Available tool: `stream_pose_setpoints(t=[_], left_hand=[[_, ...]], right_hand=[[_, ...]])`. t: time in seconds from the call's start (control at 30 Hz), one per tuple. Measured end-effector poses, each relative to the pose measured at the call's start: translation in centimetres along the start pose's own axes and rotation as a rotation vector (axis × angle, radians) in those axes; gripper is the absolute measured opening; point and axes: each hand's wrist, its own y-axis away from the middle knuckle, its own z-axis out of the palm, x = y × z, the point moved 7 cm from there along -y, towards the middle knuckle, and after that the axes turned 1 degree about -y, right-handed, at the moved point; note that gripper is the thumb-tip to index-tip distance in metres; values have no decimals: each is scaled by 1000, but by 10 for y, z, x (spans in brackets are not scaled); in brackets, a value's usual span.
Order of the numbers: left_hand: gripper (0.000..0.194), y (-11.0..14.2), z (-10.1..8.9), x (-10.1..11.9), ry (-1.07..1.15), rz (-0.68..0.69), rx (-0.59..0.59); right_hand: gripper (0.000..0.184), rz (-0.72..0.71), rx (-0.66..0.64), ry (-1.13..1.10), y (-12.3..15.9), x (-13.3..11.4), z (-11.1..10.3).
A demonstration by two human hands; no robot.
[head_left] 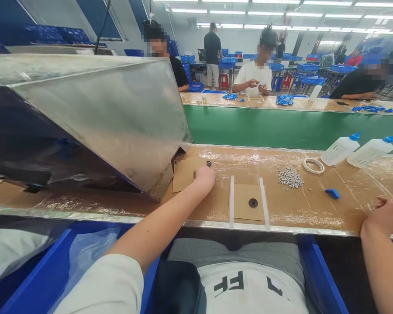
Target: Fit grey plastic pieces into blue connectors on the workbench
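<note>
My left hand [205, 179] reaches over the table beside a piece of brown cardboard [185, 174]. Its fingers are closed, with a small black round part [208, 164] at their tips. Nearer to me, a black disc with a ring-shaped pattern [253, 203] lies on a cardboard square [244, 209] between two white tape strips [231, 203]. At the far right, my right hand [384, 216] is curled near the table's front edge; what its fingers hold, if anything, is hidden. A blue wedge-shaped piece [332, 193] lies to its left.
A large metal chute [118, 117] stands at the left. Small grey pieces [291, 177], a tape roll [313, 165] and two white bottles [339, 150] are on the right. Beyond runs a green conveyor belt [249, 126], with several co-workers behind it. Blue bins [324, 274] flank my lap.
</note>
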Motion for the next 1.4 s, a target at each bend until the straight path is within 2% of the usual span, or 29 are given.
stream_pose_setpoints(t=[0.07, 0.13, 0.4, 0.57, 0.7, 0.83, 0.9, 0.97, 1.0, 1.07, 1.13, 1.17, 1.23, 1.3, 1.4], left_hand=[[46, -4, 0, -1, -1, 17, -16], [44, -9, 1, 0, -3, 43, -35], [25, -24, -4, 14, -47, 20, -44], [31, -29, -2, 11, -53, -5, -69], [27, -23, -5, 7, -68, 24, -60], [32, 0, -21, 10, -55, 110, 51], [36, 18, -29, 20, -30, 192, 146], [30, 38, -34, 40, 49, 341, 271], [28, 49, -36, 53, 113, 436, 338], [29, 68, -36, 77, 251, 608, 444], [34, 80, -33, 97, 337, 730, 514], [36, 83, -31, 105, 359, 773, 541], [38, 86, -30, 114, 379, 840, 575], [38, 85, -29, 118, 395, 880, 581], [36, 81, -29, 117, 404, 916, 568]], right_hand=[[25, -128, -66, -38, 1, -2, 3], [26, -164, -104, -46, 0, -1, 4], [30, -117, -194, 32, -2, -1, 14], [28, -63, -217, 58, -2, 3, 14], [28, -52, -225, 94, -5, 2, 15], [30, -138, -227, 145, -1, -14, 12], [28, -221, -273, 158, 19, -32, 14], [21, -293, -464, 156, 60, -55, 27], [20, -320, -623, 146, 88, -69, 37], [30, -394, -1115, 115, 164, -99, 62], [32, -467, -1420, 101, 230, -129, 73], [32, -525, -1499, 118, 254, -142, 77], [33, -638, -1580, 173, 284, -160, 84], [33, -746, -1609, 218, 298, -169, 89], [32, -843, -1640, 240, 302, -170, 94]])
